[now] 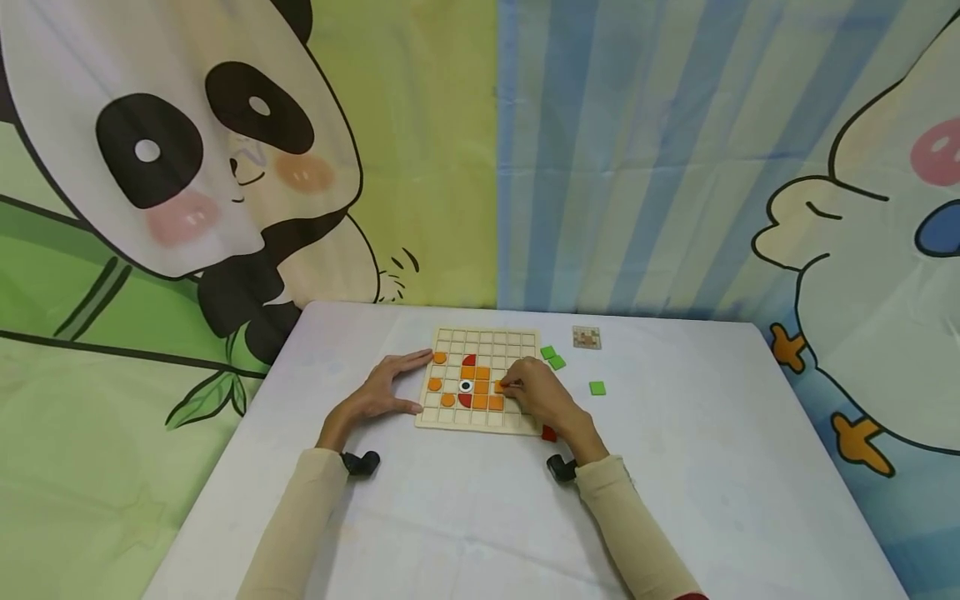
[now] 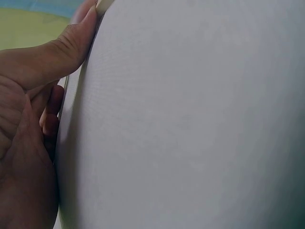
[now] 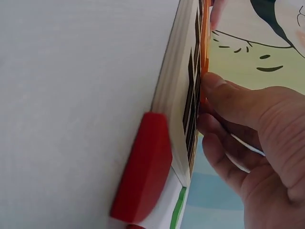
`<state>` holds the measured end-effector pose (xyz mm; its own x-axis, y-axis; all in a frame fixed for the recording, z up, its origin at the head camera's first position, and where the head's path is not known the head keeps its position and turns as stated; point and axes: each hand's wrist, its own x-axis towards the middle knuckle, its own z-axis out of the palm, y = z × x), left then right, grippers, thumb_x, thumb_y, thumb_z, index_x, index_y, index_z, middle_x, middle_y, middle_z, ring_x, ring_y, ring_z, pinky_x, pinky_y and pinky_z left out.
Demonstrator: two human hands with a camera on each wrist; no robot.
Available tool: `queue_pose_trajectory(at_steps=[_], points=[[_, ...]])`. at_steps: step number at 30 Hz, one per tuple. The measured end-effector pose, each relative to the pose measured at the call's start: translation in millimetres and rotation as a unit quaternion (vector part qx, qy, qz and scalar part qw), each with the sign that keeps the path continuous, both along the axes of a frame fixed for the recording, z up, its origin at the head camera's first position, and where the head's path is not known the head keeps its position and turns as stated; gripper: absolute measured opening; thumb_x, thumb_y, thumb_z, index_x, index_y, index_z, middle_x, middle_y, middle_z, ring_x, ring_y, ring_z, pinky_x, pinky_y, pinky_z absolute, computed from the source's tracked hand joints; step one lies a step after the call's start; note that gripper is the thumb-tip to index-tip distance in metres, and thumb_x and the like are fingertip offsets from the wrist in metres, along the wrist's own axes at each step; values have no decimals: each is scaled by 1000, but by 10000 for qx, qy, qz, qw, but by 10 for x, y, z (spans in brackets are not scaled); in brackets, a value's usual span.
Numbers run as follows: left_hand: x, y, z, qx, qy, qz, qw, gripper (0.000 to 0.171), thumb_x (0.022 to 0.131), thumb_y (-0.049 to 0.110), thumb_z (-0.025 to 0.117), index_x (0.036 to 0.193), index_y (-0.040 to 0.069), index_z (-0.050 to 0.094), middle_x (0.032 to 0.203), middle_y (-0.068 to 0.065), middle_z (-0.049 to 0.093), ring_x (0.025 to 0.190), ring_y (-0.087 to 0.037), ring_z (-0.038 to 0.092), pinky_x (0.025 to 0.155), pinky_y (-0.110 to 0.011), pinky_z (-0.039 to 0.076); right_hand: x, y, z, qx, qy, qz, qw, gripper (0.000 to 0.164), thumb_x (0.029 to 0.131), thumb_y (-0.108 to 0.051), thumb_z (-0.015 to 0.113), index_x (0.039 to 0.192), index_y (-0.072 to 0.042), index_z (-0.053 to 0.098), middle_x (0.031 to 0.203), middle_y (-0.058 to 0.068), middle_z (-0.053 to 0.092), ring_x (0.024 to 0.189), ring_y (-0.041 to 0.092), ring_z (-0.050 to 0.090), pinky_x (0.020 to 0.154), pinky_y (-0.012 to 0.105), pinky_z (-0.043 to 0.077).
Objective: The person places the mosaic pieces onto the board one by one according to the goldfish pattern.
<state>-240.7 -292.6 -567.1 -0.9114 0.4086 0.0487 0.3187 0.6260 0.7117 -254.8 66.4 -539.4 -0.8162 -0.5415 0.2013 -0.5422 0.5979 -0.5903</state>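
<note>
A square wooden grid board [image 1: 450, 419] lies on the white table. Orange square tiles [image 1: 482, 402], a white eye tile [image 1: 466, 387] and red quarter-round tiles [image 1: 468, 360] sit together in its middle cells. Along its left side are orange round tiles [image 1: 434, 384]. My left hand [image 1: 375, 392], thumb and fingers spread, touches the board's left edge. Over the right half of the board, my right hand [image 1: 546, 392] pinches an orange tile [image 1: 501, 387] between thumb and finger, low at the grid; the fingers partly cover it.
Red pieces [image 3: 145, 167] lie against the board's near right corner, under the right wrist. Several green square tiles [image 1: 597, 388] are scattered to the right. Behind them is a small patterned card [image 1: 587, 337]. A cartoon-printed curtain [image 1: 420, 150] hangs beyond the table.
</note>
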Motion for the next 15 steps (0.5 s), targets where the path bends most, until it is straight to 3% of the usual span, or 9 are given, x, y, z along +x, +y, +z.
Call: queue_pose_trajectory(at_steps=[5,10,15], points=[[5,0,-24,40,31,-22,10000,105,78,32,99,166,12,46,177,-13,40,155,-44,40,124,-72,29,-2,-18,5,161,37,93,9998,13,96,-5,82,107,-3,87,104,8,80,104,26,70,93,43,61],[-3,-13,-64,69,296,-52,9995,107,76,41,99,166,12,48,175,-13,43,150,-45,42,119,-72,32,0,-60,-9,118,130,229,9996,13,95,-1,80,106,-1,87,99,8,78,100,25,70,91,40,62],[-6,-11,-39,119,132,-79,9998,106,77,36,99,166,11,47,176,-15,41,155,-46,39,123,-73,29,33,-90,4,304,122,219,9992,15,99,-3,78,110,-3,87,103,5,75,102,22,68,91,38,62]])
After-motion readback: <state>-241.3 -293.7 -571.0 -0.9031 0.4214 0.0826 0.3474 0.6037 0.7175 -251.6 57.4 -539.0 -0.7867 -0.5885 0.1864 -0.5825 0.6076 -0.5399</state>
